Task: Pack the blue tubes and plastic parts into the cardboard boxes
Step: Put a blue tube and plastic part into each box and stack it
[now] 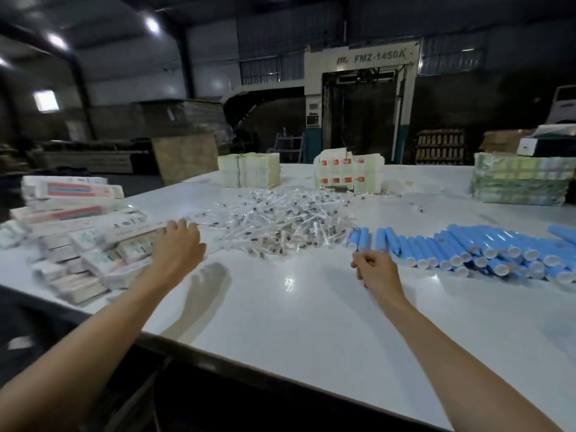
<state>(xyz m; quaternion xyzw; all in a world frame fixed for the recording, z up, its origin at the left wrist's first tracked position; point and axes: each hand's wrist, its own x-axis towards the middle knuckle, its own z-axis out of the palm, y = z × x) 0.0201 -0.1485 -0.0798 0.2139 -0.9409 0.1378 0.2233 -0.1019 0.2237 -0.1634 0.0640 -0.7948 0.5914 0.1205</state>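
Note:
Many blue tubes (486, 251) with white ends lie in a row on the right of the white table (296, 313). A heap of clear plastic parts (280, 222) sits in the middle. Small flat cardboard boxes (93, 254) are piled at the left. My left hand (179, 247) reaches over the edge of that box pile, fingers spread and resting on a long box. My right hand (374, 269) is curled just before the nearest blue tubes; it seems to pinch something small, but what it holds is unclear.
Stacks of flat printed cartons stand at the back: pale ones (249, 169), ones with orange marks (349, 174) and a greenish stack (520, 179) at the right. A large machine (361, 98) and pallets stand behind the table. The table's near edge runs diagonally below my arms.

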